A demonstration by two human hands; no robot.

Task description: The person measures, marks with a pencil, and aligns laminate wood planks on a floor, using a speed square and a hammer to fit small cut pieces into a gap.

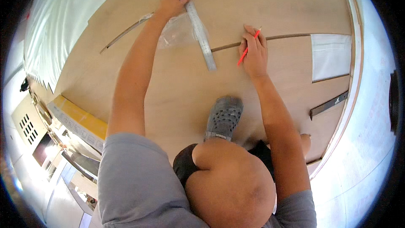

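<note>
While we are crouching over a wide brown board [168, 80], our left hand [174, 0] is reaching to its far part and resting on the corner of a metal square [201, 36]. Its fingers are lying over the spot where the thick grey bar is meeting the thin ruled blade, but they are partly hiding their own hold, so we are not able to tell whether they are pinching it or only pressing down. The blade is pointing back toward us, slanting a little to the right, and clear plastic [177, 31] is lying just beside it on the left.

Our right hand [255, 50] is hanging to the right of the blade, apart from it, with its fingers closed around a red pencil [241, 59]; the sharpened end is pointing up and away from us. Near this hand a dark, narrow line [287, 36] is running across the board. Farther right, a white sheet [331, 57] is lying near the edge, and a dark bar [329, 104] is lying nearer to us. A grey shoe [225, 116] is standing on the board between our forearms, while a yellow box [84, 116] is sitting at left.
</note>
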